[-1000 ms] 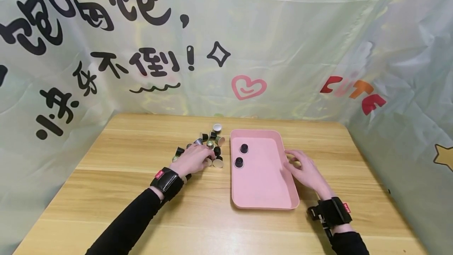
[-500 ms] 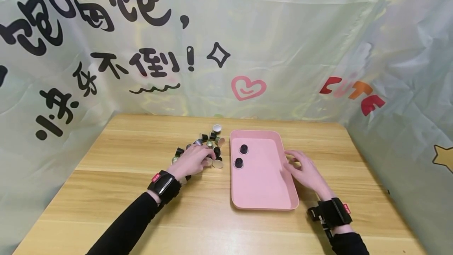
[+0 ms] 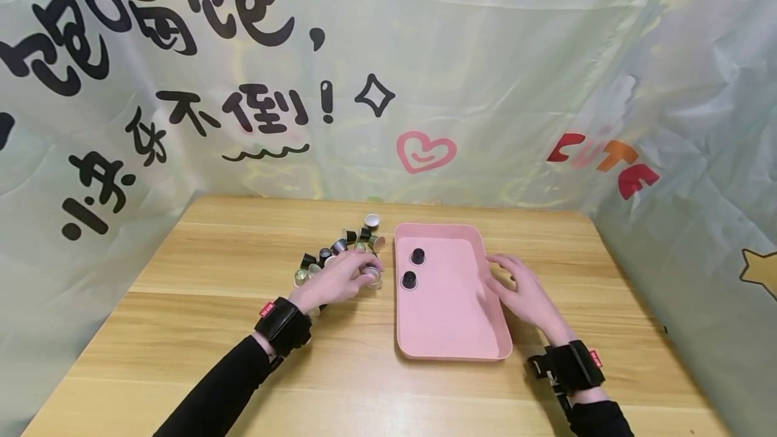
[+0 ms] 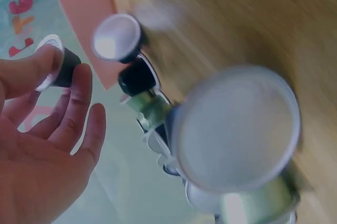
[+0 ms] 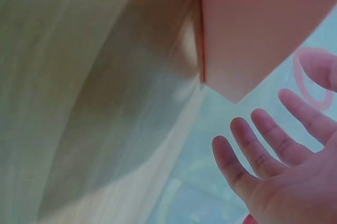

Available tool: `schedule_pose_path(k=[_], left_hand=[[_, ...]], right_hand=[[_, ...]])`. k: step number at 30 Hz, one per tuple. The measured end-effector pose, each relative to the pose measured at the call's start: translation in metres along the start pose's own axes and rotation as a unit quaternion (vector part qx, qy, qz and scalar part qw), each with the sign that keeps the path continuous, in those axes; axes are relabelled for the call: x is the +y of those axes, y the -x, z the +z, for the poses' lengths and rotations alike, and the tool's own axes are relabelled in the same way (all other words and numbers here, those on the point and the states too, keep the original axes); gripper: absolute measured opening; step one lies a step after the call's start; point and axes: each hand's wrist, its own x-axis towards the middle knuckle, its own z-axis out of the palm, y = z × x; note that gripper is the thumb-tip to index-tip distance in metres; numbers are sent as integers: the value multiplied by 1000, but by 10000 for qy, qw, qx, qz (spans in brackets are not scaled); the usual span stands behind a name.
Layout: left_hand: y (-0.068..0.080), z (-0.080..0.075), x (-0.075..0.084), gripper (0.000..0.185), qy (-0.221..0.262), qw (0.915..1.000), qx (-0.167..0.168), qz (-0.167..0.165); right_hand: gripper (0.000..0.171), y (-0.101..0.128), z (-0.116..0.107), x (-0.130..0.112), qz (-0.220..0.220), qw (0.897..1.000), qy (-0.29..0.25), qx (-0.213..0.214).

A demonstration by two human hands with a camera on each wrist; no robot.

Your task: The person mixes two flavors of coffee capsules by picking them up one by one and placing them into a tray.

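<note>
My left hand (image 3: 337, 278) pinches a dark coffee capsule (image 4: 67, 69) between thumb and fingers, its silvery lid toward the thumb. It hangs over the right side of a loose pile of coffee capsules in black, green and silver, such as a silver-blue one (image 3: 339, 246). Right of the pile lies a pink tray (image 3: 452, 309). Two black capsules stand lid-down near its left wall, a rear one (image 3: 417, 256) and a front one (image 3: 409, 280). At the tray's right wall is my right hand (image 3: 521, 290), fingers loosely spread and holding nothing, fingertips right at the rim.
Everything lies on a wooden table (image 3: 212, 275). A printed fabric backdrop (image 3: 498, 86) hangs behind it and along the sides. One capsule with a white lid (image 3: 372, 220) sits at the back of the pile, near the tray's rear left corner.
My left hand was down among the capsules; now it has lifted and moved slightly right with one capsule in its fingers. My right hand and the tray have stayed put.
</note>
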Motion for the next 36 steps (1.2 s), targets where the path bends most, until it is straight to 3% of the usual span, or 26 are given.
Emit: schedule_pose_path(k=[6, 13, 18, 23, 30, 36], left_hand=[[-2, -3, 7, 29, 1054, 9941, -100, -223], [-4, -1, 11, 38, 1793, 9824, -167, -491], [-8, 5, 15, 36, 2130, 9751, 22, -620], [-12, 11, 25, 34, 1768, 9832, 165, -414], [-18, 20, 41, 29, 841, 9955, 217, 382], [-22, 28, 49, 31, 427, 9986, -148, 281]], right_hand=[[43, 0, 2, -3, -210, 9998, -12, 31], [42, -2, 4, -11, -497, 9984, -4, -275], [41, -5, 4, -15, -580, 9973, -101, -449], [41, -6, 4, -16, -551, 9972, -95, -490], [42, -6, 4, -16, -447, 9975, -97, -537], [40, -5, 4, -15, -492, 9974, -69, -526]])
